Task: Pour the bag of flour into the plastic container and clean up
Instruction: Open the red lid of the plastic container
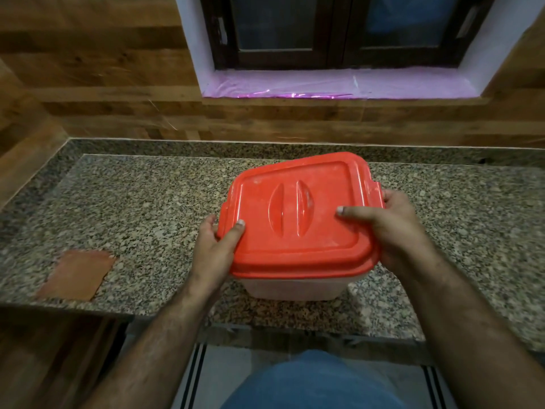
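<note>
A clear plastic container with a red lid sits near the front edge of the granite counter. The lid lies on top, dusted with pale powder, with a raised handle in its middle. My left hand grips the lid's left edge, thumb on top. On the right edge, by a side latch, my right hand holds the lid with its thumb lying across the top. No flour bag is in view.
A brown rectangular patch lies on the counter at the front left. Wood-look wall tiles rise behind the counter, with a window and a pink-lined sill above. A wooden cabinet front is at the lower left.
</note>
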Available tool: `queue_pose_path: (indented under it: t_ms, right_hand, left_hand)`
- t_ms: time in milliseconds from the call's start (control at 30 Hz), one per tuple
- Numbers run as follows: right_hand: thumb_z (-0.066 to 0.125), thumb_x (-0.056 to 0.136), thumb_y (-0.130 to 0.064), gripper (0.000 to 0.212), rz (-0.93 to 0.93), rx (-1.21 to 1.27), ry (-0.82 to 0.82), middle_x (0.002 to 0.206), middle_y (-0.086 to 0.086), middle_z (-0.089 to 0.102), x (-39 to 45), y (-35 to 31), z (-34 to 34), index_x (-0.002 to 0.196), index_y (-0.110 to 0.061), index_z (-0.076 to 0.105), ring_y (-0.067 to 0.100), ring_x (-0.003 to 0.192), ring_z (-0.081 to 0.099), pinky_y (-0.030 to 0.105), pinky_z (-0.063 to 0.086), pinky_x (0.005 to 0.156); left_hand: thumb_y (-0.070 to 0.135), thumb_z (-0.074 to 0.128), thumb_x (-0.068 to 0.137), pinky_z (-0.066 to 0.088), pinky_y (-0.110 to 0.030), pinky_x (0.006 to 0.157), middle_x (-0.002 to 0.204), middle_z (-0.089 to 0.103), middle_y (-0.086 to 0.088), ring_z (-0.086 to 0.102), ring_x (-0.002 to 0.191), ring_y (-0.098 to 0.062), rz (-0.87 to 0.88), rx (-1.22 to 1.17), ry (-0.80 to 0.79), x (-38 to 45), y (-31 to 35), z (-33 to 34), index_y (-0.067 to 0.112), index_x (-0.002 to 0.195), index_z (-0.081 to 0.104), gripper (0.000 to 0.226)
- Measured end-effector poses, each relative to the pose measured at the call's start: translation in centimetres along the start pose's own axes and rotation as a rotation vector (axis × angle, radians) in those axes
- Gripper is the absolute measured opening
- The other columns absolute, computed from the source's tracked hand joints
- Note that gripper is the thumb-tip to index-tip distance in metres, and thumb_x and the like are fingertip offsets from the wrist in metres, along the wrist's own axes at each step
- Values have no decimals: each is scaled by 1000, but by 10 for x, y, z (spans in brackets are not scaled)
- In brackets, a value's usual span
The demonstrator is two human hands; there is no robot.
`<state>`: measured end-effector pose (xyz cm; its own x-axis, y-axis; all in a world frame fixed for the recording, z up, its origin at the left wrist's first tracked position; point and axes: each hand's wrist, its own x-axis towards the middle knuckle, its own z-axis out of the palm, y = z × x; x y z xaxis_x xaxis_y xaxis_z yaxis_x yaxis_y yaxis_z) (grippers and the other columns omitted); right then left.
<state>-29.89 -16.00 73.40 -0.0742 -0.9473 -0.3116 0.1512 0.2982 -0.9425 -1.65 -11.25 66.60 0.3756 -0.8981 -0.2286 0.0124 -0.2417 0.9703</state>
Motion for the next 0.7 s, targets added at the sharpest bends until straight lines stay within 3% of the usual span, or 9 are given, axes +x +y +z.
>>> queue_pose_path:
  t_ms: [100,167,267,300,333,400,500,600,700]
  right_hand:
    - [78,74,16,57,1,169,-70,115,26,77,-1,-11,3,126,-2,63,34,86,79,46,68,72]
    - [80,67,12,73,-57,217,-80,118,24,77,0,-24,-1,135,0,58,32,87,79,46,67,72]
    - [77,72,12,74,-223,293,-58,117,22,76,4,-48,-15,142,5,54,28,87,78,43,66,74]
    - [76,75,13,71,-285,313,-17,118,22,76,7,-54,-21,142,5,53,27,87,78,42,66,75]
    - [77,77,13,70,-347,328,32,121,24,75,10,-59,-27,142,6,53,27,89,78,41,65,76]
    - [81,77,12,69,-491,319,134,125,24,74,12,-66,-37,140,4,54,27,95,77,42,64,80]
    - [86,78,9,65,-704,186,253,122,11,75,13,-64,-52,131,-11,54,21,103,76,38,64,86]
    - [89,81,0,59,-808,-58,317,118,6,74,14,-52,-66,127,-21,57,13,99,76,29,63,82]
    - [86,84,-4,53,-802,-347,339,108,-13,71,19,-28,-78,121,-33,61,-5,90,71,14,60,74]
  left_hand:
    - [50,62,104,58,-36,94,154,53,0,63,130,-21,120,26,91,-2,3,0,25,166,30,74]
    - [62,54,103,61,-42,95,154,52,2,62,130,-18,238,32,163,-10,6,2,27,162,34,71]
    - [74,41,99,47,-34,110,148,48,1,50,135,-17,619,214,307,-25,12,15,16,152,47,79]
    - [73,40,100,41,-29,111,144,50,-1,47,134,-18,757,308,278,-28,13,21,12,147,51,78]
    - [69,44,100,41,-29,110,140,53,-2,48,131,-19,849,405,168,-30,14,28,12,143,55,73]
    - [61,56,98,49,-38,105,132,64,3,55,124,-17,908,643,-205,-30,16,43,19,137,63,59]
    - [72,52,97,56,-39,85,103,73,7,65,102,-17,962,1121,-589,-24,8,68,26,112,74,53]
    - [72,38,103,54,-42,72,75,54,4,64,84,-25,953,1384,-679,-23,-2,82,24,80,54,55]
    - [73,32,103,55,-43,72,78,62,1,62,82,-25,944,1392,-681,-20,-9,81,28,78,46,53]
